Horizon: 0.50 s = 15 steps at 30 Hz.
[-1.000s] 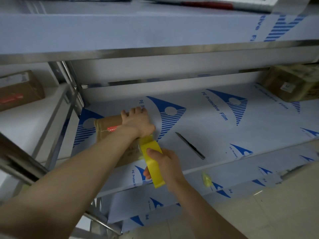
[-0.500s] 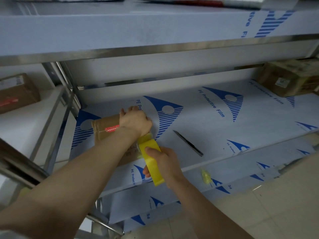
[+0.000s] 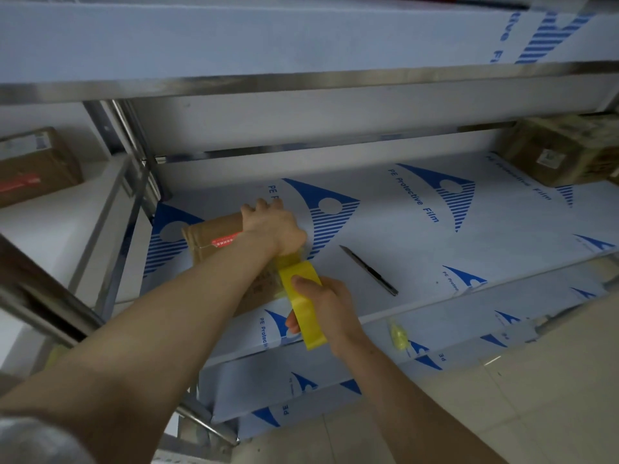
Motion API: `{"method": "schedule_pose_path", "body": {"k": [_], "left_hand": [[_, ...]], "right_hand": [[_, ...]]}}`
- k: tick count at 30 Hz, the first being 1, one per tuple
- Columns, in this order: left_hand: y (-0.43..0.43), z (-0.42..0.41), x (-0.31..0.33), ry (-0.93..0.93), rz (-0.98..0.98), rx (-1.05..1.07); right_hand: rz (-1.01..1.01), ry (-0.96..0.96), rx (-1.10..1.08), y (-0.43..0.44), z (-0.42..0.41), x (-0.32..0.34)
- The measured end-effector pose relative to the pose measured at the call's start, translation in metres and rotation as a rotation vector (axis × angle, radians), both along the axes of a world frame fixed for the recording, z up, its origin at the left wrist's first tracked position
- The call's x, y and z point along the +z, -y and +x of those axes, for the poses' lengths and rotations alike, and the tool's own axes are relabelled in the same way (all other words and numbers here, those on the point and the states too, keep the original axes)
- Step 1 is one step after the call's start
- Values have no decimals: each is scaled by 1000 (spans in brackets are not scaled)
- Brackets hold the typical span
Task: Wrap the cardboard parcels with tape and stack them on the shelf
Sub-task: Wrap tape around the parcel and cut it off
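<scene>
A brown cardboard parcel [image 3: 214, 236] with a red label lies on the left of the middle shelf [image 3: 418, 249]. My left hand [image 3: 273, 226] presses down on its top, fingers curled over the far edge. My right hand [image 3: 326, 308] grips a yellow tape roll [image 3: 303, 308] just in front of the parcel. A stretch of yellowish tape runs from the roll up to the parcel under my left hand. My left forearm hides much of the parcel's near side.
A black utility knife [image 3: 368, 270] lies on the shelf right of the parcel. A taped parcel [image 3: 559, 150] sits at the far right; another box [image 3: 33, 165] rests on the left rack. A yellow tape scrap [image 3: 399, 336] clings to the shelf's front edge. An upper shelf [image 3: 301, 78] overhangs.
Both hands stay on the parcel and the tape roll with almost no shift. The roll has tilted slightly, and the camera has moved a little.
</scene>
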<state>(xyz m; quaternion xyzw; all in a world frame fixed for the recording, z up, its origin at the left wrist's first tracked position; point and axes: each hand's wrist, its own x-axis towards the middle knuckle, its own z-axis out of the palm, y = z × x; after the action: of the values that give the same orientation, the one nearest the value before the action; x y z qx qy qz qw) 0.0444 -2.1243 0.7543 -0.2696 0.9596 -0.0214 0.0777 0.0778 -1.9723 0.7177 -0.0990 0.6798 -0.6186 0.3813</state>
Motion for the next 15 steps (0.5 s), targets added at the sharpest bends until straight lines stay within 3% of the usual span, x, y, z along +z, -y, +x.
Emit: {"method": "schedule_pose_path", "body": {"k": [6,8,9,12,13,15], "left_hand": [[8,7,-9,-48,-19,-119],[7,7,-9,-92,60,-197],[7,9,-6,-138,176,-199],[19,26,16,-294,785,-65],[27,33,25,-239,849,-40],[46,49,33,43,675,9]], "right_hand": [[-11,1,-9,0,0,1],[-6,-9,2,0,0,3],[-2,-12,10,-1,0,3],[3,-5,33,-4,-1,6],[5,-4,40,-5,-2,7],[15,4,54,-7,-3,8]]}}
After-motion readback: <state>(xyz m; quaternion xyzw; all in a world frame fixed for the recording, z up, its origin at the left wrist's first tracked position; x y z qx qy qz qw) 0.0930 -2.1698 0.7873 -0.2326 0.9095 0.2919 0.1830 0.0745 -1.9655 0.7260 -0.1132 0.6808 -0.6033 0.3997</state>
